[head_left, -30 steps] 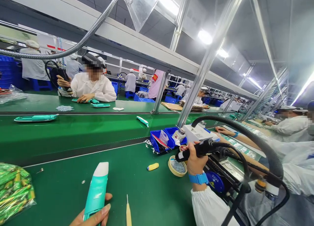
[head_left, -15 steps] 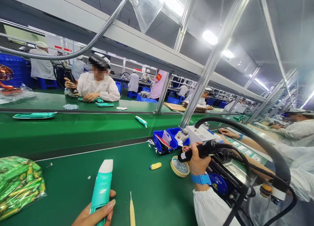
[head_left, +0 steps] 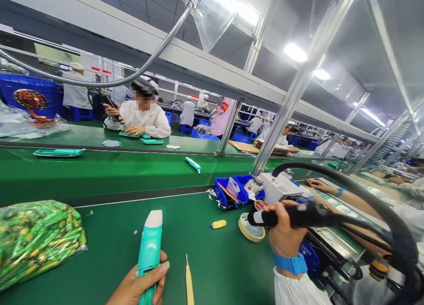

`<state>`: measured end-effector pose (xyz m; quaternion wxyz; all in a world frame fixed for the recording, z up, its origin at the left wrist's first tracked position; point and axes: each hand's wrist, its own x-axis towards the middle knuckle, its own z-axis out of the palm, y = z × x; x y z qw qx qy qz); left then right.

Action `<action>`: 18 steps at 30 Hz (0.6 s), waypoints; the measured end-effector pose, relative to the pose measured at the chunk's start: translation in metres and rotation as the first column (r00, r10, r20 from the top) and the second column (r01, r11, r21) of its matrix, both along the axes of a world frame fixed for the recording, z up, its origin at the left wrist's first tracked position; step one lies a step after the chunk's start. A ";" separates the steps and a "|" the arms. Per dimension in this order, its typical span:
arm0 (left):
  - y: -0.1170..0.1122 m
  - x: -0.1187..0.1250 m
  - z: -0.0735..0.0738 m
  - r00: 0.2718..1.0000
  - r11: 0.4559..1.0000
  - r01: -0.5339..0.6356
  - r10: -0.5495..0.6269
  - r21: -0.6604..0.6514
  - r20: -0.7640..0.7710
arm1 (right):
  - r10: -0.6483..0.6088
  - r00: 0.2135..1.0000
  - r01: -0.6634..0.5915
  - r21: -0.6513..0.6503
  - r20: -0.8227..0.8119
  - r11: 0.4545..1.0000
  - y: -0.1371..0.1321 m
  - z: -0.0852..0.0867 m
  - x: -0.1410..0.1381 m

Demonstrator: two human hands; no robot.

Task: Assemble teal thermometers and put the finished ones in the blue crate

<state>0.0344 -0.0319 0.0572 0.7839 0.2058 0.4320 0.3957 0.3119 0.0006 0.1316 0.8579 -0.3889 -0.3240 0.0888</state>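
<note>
"Head view on my monitor: how does the surface (head_left: 112,243) look?"

"Plain green, a little glossy. At far left I have a clear bag (head_left: 43,238) of green and gold pieces, and a pale-handled pick (head_left: 188,280) lies between the two hands. Near the round dish (head_left: 251,237) is a small yellow piece (head_left: 219,224); blue bins (head_left: 221,195) stand just beyond."

"And the hands?"

"I see the left hand (head_left: 145,280) wrapped around a teal device (head_left: 149,247) at the near side, white end uppermost. The right hand (head_left: 285,232) grips a black tool (head_left: 298,214), its nose at the dish of tiny bluish bits. Whether the tip touches them, I cannot tell."

"What of the room?"

"Past the surface I see a long green strip (head_left: 139,172) with a teal piece (head_left: 59,153) towards the left. Across it, a co-worker (head_left: 144,115) in white is at the far surface (head_left: 82,139), with more people behind. Silver posts (head_left: 300,90) slant upward, a ribbed metal hose (head_left: 159,48) droops across, and bright lamps (head_left: 295,52) glare overhead."
</note>
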 end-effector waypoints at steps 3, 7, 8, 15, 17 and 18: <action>-0.001 0.000 0.001 0.999 0.999 -0.038 0.038 0.028 -0.004 | 0.092 0.994 -0.090 0.031 -0.058 0.995 -0.016 0.009 -0.026; -0.002 -0.001 0.003 0.997 0.997 -0.070 0.070 0.021 0.028 | 0.332 0.920 -0.335 0.023 -0.210 0.942 -0.040 0.016 -0.070; -0.002 -0.001 0.004 0.996 0.997 -0.075 0.073 0.026 0.046 | 0.384 0.888 -0.389 0.031 -0.251 0.921 -0.045 0.016 -0.080; -0.003 -0.003 0.002 0.995 0.997 -0.066 0.063 0.046 0.081 | 0.517 0.789 -0.540 0.026 -0.332 0.841 -0.056 0.004 -0.122; -0.003 -0.004 0.002 0.995 0.997 -0.059 0.055 0.040 0.078 | 0.528 0.782 -0.550 0.031 -0.331 0.834 -0.056 0.000 -0.126; -0.003 -0.004 0.002 0.996 0.998 -0.056 0.053 0.037 0.074 | 0.535 0.776 -0.558 0.031 -0.333 0.829 -0.055 -0.002 -0.127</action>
